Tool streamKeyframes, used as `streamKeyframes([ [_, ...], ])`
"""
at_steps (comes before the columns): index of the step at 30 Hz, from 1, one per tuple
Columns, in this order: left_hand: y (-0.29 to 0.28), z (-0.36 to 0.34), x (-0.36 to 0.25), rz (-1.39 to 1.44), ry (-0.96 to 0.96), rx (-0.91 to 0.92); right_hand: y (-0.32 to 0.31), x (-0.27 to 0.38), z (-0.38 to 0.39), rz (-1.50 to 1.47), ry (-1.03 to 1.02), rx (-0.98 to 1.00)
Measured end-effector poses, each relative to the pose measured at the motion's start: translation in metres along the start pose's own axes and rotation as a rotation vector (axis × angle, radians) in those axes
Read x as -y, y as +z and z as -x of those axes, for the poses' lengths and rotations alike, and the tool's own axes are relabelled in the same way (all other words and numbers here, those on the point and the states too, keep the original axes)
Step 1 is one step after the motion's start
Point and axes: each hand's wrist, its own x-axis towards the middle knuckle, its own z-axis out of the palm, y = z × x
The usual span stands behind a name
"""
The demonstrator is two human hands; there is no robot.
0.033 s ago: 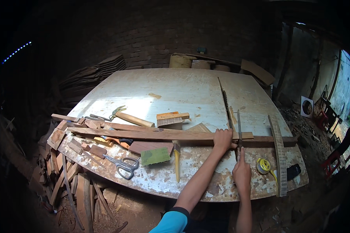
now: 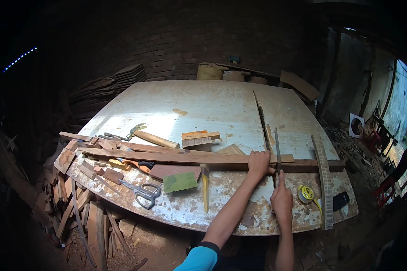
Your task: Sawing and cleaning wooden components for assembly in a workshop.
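The worktop (image 2: 217,101) carries the long strip (image 2: 185,156), lying nearer the near edge than the far one — from close to the left edge to short of the right. Its right end seems to rest on the darker beam (image 2: 312,165); the narrow tool (image 2: 277,144) crosses there, pointing at the far edge. The strip looks whole either side, so most of the work seems left; any notch is too small to tell. The left arm slants in from the near edge, left hand (image 2: 259,163) gripping the strip beside the tool. The right arm comes nearly straight — right hand (image 2: 281,202) closed round the tool, forefinger laid along it.
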Motion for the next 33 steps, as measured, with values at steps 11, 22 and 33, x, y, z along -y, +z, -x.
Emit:
streamKeyframes([
  [11,-0.004,-0.002,-0.002,0.009,-0.018,0.0,-0.014,-0.013,-0.02,-0.107,-0.065,0.022],
  [22,-0.004,-0.005,-0.01,-0.017,0.015,0.063,0.001,-0.02,-0.042,-0.038,-0.043,-0.033],
  [33,-0.009,-0.003,-0.002,-0.042,-0.009,0.071,0.005,-0.017,-0.032,-0.063,-0.132,-0.065],
])
